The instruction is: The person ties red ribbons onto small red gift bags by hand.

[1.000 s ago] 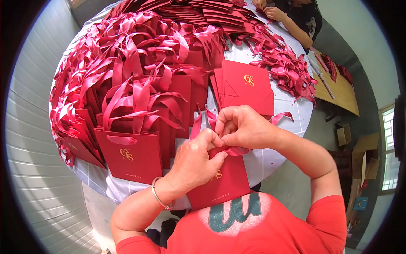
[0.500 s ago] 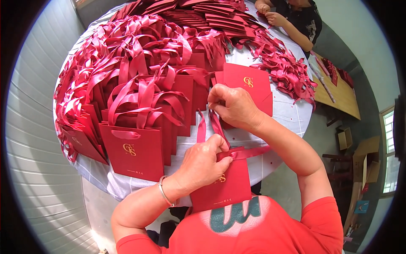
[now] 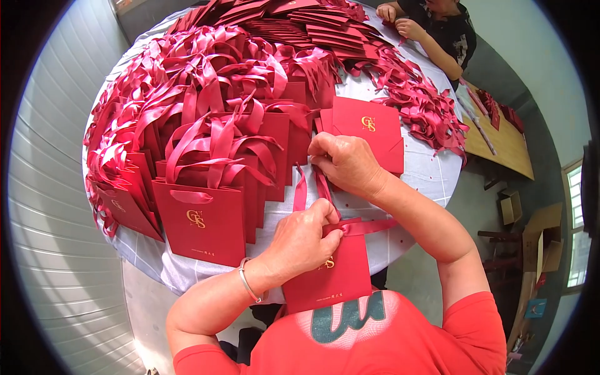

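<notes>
A small red paper gift bag (image 3: pixel 328 287) is held near the edge of the table, close to my red shirt. My left hand (image 3: pixel 305 236) grips its top edge, with the thumb pressed on a pink-red satin ribbon (image 3: pixel 369 227) that lies across the bag and stretches to the right. Above it my right hand (image 3: pixel 351 164) is closed in a pinch on another ribbon length (image 3: pixel 322 185) rising from the bag's top. A loop of ribbon (image 3: pixel 300 190) stands up beside it. The fingertips of my right hand are partly hidden.
Rows of finished-looking red bags with ribbon handles (image 3: pixel 199 228) stand at left. Flat red bags (image 3: pixel 367 125) lie behind my right hand. A ribbon heap (image 3: pixel 425 106) and stacked bags (image 3: pixel 281 31) lie farther back. Another person's hands (image 3: pixel 409 29) work at the far right.
My right hand has dropped very slightly toward the bag, still pinched. The left hand keeps its grip, and the view has shifted a little.
</notes>
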`<action>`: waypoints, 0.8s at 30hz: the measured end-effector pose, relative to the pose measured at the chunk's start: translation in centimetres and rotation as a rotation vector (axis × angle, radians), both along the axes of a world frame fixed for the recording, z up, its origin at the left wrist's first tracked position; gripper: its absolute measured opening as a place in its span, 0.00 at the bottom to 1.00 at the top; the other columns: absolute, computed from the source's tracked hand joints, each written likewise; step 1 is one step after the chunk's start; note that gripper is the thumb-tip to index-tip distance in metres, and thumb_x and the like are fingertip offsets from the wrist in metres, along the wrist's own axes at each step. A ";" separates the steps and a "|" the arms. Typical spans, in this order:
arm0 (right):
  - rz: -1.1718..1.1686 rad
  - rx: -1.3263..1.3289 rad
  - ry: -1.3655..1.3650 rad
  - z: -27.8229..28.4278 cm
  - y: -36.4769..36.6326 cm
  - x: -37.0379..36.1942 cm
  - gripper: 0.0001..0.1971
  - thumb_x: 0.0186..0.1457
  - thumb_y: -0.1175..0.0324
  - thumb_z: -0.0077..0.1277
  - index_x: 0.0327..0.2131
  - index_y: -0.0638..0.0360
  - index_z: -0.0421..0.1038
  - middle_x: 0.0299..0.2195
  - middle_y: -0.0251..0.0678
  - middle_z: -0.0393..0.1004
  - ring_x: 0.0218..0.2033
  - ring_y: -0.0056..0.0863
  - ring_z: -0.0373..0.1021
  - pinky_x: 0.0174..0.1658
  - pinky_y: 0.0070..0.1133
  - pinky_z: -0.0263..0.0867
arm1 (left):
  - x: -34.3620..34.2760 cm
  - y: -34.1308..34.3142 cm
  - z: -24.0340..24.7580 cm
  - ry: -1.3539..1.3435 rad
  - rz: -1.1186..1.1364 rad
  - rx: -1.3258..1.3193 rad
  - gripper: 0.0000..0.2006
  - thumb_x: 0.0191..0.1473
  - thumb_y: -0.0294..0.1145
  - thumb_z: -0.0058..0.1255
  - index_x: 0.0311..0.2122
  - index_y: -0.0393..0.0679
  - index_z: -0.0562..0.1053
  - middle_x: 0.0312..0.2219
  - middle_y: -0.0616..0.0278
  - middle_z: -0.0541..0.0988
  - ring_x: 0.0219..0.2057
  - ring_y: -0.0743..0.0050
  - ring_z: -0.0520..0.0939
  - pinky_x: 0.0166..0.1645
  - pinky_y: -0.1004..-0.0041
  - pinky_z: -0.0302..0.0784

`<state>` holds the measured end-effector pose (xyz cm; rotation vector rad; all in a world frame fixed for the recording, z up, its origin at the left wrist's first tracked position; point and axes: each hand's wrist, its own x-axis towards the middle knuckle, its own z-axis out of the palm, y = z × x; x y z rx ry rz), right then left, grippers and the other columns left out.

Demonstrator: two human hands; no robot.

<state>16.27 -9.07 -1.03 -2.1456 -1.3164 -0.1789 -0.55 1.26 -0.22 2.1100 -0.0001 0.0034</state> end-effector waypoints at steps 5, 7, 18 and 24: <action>-0.015 0.017 0.004 -0.3 0.0 -0.1 0.08 0.49 0.74 0.61 0.32 0.58 0.71 0.26 0.40 0.79 0.30 0.41 0.78 0.32 0.32 0.73 | 0.1 -0.1 -0.1 -0.007 0.000 0.017 0.12 0.50 0.32 0.61 0.35 0.40 0.71 0.24 0.51 0.81 0.29 0.50 0.84 0.34 0.61 0.75; -0.021 0.014 -0.023 -0.6 -0.1 -0.1 0.08 0.49 0.74 0.61 0.32 0.58 0.71 0.27 0.40 0.79 0.30 0.41 0.78 0.32 0.32 0.73 | 0.2 0.0 0.0 0.015 -0.004 0.004 0.12 0.50 0.32 0.61 0.35 0.40 0.71 0.25 0.51 0.81 0.30 0.50 0.84 0.34 0.60 0.75; -0.036 0.200 0.110 3.6 -4.0 -1.2 0.05 0.54 0.77 0.60 0.35 0.63 0.79 0.27 0.33 0.79 0.23 0.15 0.70 0.27 0.16 0.66 | 0.0 0.1 -0.1 0.016 0.013 0.009 0.13 0.49 0.33 0.61 0.35 0.40 0.70 0.25 0.52 0.81 0.30 0.51 0.84 0.35 0.61 0.76; 0.042 -0.026 0.133 4.2 -11.8 -3.9 0.14 0.47 0.66 0.66 0.35 0.62 0.77 0.34 0.40 0.79 0.37 0.38 0.76 0.41 0.30 0.71 | 0.2 -0.1 0.1 0.060 0.029 0.000 0.13 0.50 0.33 0.61 0.35 0.40 0.71 0.26 0.52 0.81 0.30 0.55 0.84 0.35 0.62 0.76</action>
